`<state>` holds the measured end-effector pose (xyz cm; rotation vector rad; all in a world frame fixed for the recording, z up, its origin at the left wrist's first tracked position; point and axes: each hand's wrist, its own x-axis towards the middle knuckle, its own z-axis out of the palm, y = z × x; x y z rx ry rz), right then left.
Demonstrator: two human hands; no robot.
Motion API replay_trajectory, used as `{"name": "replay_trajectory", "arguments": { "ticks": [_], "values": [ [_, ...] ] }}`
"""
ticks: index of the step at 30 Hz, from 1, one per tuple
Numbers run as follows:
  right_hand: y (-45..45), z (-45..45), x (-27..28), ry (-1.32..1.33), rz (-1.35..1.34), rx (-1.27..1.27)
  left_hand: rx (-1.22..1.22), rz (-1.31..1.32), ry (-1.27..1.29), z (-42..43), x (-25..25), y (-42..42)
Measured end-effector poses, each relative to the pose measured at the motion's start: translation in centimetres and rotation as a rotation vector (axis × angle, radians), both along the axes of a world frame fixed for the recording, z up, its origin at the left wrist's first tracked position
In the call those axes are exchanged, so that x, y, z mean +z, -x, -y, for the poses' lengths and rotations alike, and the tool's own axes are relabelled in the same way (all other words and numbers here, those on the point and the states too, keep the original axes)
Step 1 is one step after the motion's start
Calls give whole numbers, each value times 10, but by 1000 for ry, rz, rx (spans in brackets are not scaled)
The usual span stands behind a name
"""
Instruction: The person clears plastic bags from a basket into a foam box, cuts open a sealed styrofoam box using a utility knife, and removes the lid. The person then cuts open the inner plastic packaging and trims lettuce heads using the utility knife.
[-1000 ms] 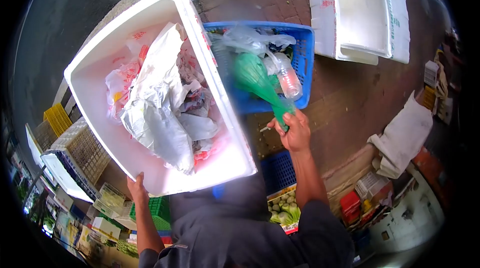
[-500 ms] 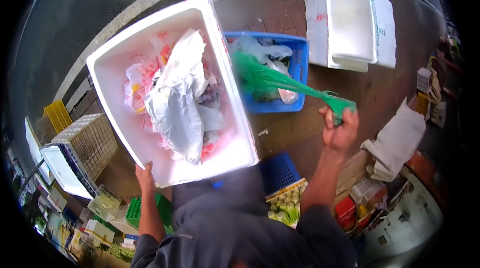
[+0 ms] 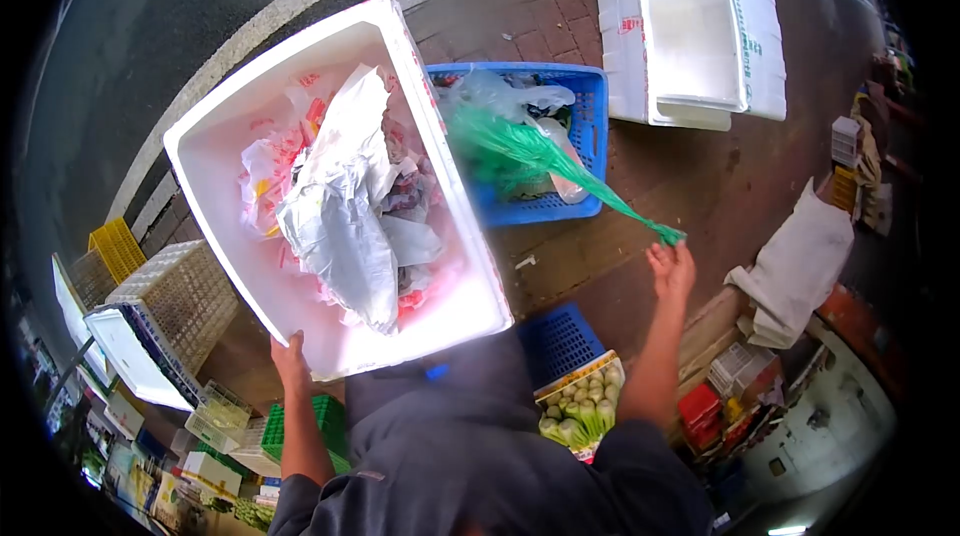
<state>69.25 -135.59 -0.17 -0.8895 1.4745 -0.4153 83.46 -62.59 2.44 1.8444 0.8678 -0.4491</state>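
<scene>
My left hand (image 3: 291, 361) grips the lower left edge of a white foam box (image 3: 430, 344), its fingers partly hidden by the wall. Inside the tilted box lie a crumpled white plastic sheet (image 3: 345, 226) and red-and-white plastic bags (image 3: 265, 171). To the right, a green plastic bag (image 3: 540, 151) stretches over a blue basket (image 3: 595, 136), its far end hidden behind the box. The bag's twisted end sits just above the fingertips of my right hand (image 3: 674, 274), whose fingers look loosened from it.
White foam boxes (image 3: 700, 36) stand on the pavement beyond the blue basket. Plastic crates (image 3: 185, 291) are at left. Pale-stemmed vegetables (image 3: 585, 406) lie near my right elbow, beside a blue crate (image 3: 560, 338). A whitish sack (image 3: 800, 256) rests at right.
My right hand has gone from a fist around the green bag's end to loosened fingers just below it. The bag's end has dropped slightly. My left hand stays on the box.
</scene>
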Motion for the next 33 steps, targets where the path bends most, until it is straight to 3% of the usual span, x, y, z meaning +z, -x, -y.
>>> {"name": "replay_trajectory", "arguments": {
  "ticks": [4, 7, 9, 10, 11, 12, 14, 17, 18, 21, 25, 28, 31, 33],
  "values": [
    [21, 46, 64, 371, -292, -20, -3, 1, -7, 0, 1, 0],
    [37, 63, 47, 486, -308, 283, 6, 29, -8, 2, 1, 2],
    [-46, -21, 57, 472, -358, 515, -3, 23, -11, 4, 3, 0],
    [-74, -57, 42, 489, -448, 747, -7, 22, -14, 5, 4, 0],
    [-87, -89, 5, 466, -308, 856, -12, 28, -15, 7, 4, -1],
    [-111, -118, -19, 538, -339, 1149, -18, 32, -17, 9, 7, -1],
    [-147, -168, -98, 600, -3, 1267, -17, 30, -22, 9, 10, 1],
    [-207, -216, -196, 408, -212, 1226, 0, 19, -23, 8, 7, 0],
    [-230, -219, -213, 511, -182, 1217, 7, 14, -26, 10, 9, 0],
    [-286, -224, -222, 770, -80, 1213, 23, 18, -43, 6, 5, 4],
    [-319, -218, -192, 798, 29, 1173, 58, 2, -50, 13, 6, 4],
    [-299, -224, -218, 795, -218, 1325, 52, -3, -66, 16, 8, 2],
    [-274, -223, -229, 589, -414, 1606, 25, -8, -96, 9, 5, 5],
    [-261, -222, -230, 560, -420, 1715, 40, 9, -62, 9, 5, 6]
  ]
}}
